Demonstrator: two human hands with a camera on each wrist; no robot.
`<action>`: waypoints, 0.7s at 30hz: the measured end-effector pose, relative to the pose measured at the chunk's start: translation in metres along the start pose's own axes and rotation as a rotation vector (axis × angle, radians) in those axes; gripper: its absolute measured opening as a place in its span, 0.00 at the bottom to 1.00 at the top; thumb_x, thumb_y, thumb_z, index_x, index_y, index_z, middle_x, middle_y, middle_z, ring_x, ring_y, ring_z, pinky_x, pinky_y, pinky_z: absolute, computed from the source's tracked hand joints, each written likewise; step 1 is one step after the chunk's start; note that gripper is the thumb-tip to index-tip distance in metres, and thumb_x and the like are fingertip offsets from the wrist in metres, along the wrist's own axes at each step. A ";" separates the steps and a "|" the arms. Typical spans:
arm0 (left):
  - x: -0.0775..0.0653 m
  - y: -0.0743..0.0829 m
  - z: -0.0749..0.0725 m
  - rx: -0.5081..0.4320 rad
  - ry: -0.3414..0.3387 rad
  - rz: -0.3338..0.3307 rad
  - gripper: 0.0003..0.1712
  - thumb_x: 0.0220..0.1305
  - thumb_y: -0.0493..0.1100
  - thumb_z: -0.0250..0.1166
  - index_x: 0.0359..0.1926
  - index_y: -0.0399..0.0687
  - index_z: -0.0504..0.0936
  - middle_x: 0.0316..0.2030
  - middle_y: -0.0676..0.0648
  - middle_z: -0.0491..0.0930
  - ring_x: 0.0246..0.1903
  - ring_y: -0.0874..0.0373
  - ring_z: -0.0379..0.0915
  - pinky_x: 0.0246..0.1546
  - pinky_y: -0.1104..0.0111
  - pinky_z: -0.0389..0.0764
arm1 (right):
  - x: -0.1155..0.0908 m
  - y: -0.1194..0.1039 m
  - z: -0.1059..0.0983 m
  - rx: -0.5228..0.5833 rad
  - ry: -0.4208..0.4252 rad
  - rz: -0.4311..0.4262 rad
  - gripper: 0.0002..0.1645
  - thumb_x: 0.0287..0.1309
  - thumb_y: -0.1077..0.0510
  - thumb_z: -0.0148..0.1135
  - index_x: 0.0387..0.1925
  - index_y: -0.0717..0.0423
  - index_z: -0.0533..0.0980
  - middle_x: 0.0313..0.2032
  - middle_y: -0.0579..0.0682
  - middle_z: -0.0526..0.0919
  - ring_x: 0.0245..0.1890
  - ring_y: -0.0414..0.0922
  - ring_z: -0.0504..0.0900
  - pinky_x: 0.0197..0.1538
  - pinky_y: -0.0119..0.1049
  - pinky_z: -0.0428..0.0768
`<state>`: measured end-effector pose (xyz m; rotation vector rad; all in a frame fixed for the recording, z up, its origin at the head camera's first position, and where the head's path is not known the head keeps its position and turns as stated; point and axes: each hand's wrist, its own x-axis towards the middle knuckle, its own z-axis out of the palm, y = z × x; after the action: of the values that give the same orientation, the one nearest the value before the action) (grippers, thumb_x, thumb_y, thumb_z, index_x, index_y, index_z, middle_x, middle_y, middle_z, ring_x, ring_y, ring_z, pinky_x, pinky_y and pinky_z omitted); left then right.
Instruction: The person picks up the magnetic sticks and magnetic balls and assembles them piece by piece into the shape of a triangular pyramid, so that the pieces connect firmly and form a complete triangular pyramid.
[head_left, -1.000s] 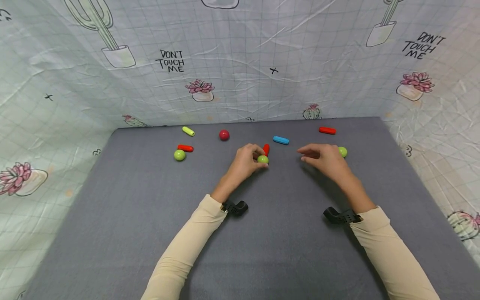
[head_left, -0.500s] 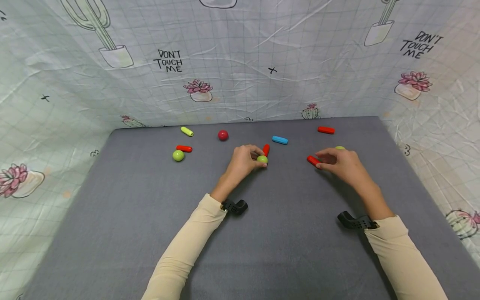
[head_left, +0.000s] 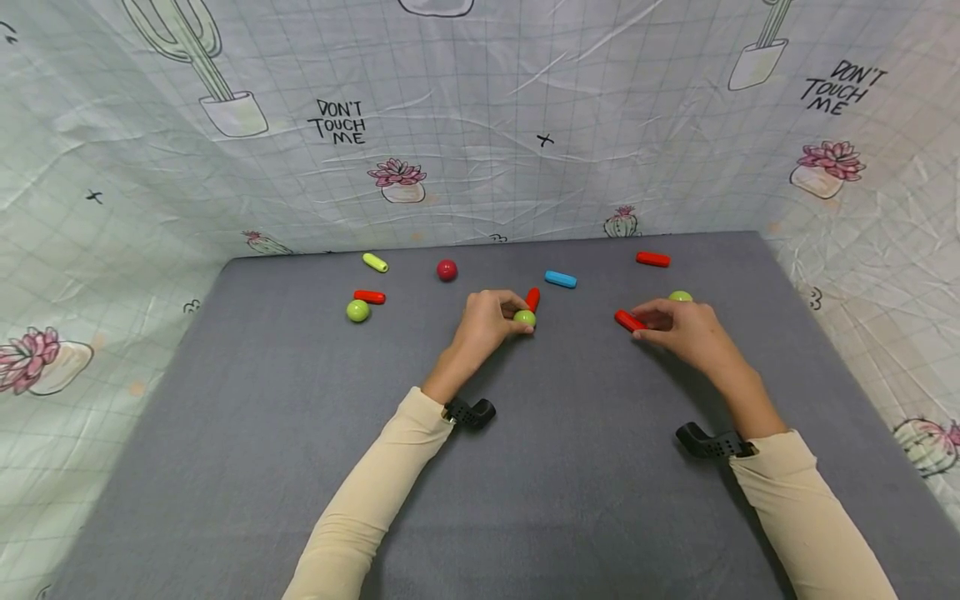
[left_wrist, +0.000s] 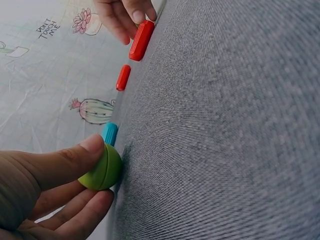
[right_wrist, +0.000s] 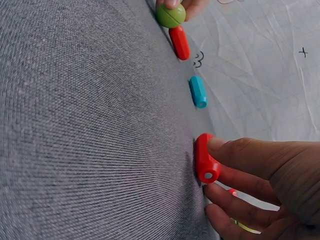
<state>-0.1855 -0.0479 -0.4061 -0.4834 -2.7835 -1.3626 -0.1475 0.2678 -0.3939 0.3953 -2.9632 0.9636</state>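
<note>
Between thumb and fingers my left hand (head_left: 483,323) pinches a green ball (left_wrist: 104,170) with a seam round it. One end of a short red rod (right_wrist: 179,43) meets that ball on its far side. To the right, my right hand (head_left: 686,332) holds a second red rod (right_wrist: 204,159), thumb on its side and fingers behind it; a pale dot shows in the rod's near end. This rod lies low over the grey cloth, pointing left and away. A blue rod (head_left: 561,279) lies farther back between the two hands.
Behind the right hand sits a green ball (head_left: 681,296), partly hidden, with a red rod (head_left: 653,259) beyond. At left are a red rod (head_left: 370,297) next to a green ball (head_left: 357,311), a yellow-green rod (head_left: 375,262) and a red ball (head_left: 447,270). A printed curtain (head_left: 480,125) borders the table.
Over the last second my right hand has shifted right, and a red rod now shows at its fingertips. My left hand stays in place with the green ball.
</note>
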 end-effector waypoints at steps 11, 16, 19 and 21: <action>0.003 -0.001 -0.001 0.019 0.002 0.009 0.16 0.48 0.38 0.82 0.40 0.41 0.91 0.37 0.46 0.89 0.36 0.59 0.86 0.38 0.71 0.84 | 0.001 0.005 0.002 0.011 -0.003 -0.008 0.20 0.59 0.61 0.74 0.53 0.62 0.83 0.44 0.61 0.89 0.46 0.57 0.87 0.51 0.57 0.80; 0.004 -0.003 -0.002 0.032 -0.012 0.012 0.17 0.49 0.40 0.82 0.41 0.42 0.92 0.40 0.46 0.89 0.38 0.59 0.86 0.39 0.71 0.84 | 0.001 0.006 0.002 0.007 -0.007 0.001 0.20 0.59 0.61 0.73 0.53 0.61 0.83 0.44 0.60 0.89 0.46 0.57 0.87 0.51 0.57 0.80; 0.004 -0.005 -0.003 0.030 -0.043 0.027 0.17 0.50 0.39 0.82 0.43 0.42 0.91 0.42 0.45 0.89 0.40 0.58 0.86 0.40 0.71 0.84 | 0.002 0.006 0.002 0.001 -0.005 0.008 0.19 0.59 0.61 0.74 0.52 0.61 0.83 0.43 0.60 0.89 0.45 0.57 0.87 0.51 0.57 0.80; 0.004 -0.007 -0.005 0.014 -0.076 0.041 0.19 0.50 0.39 0.81 0.45 0.41 0.91 0.43 0.44 0.88 0.41 0.57 0.86 0.41 0.71 0.84 | 0.002 0.007 0.003 -0.004 -0.005 0.013 0.19 0.59 0.61 0.74 0.52 0.61 0.84 0.43 0.60 0.89 0.45 0.58 0.87 0.51 0.57 0.80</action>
<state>-0.1918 -0.0547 -0.4079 -0.6002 -2.8238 -1.3429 -0.1509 0.2706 -0.3999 0.3794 -2.9756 0.9589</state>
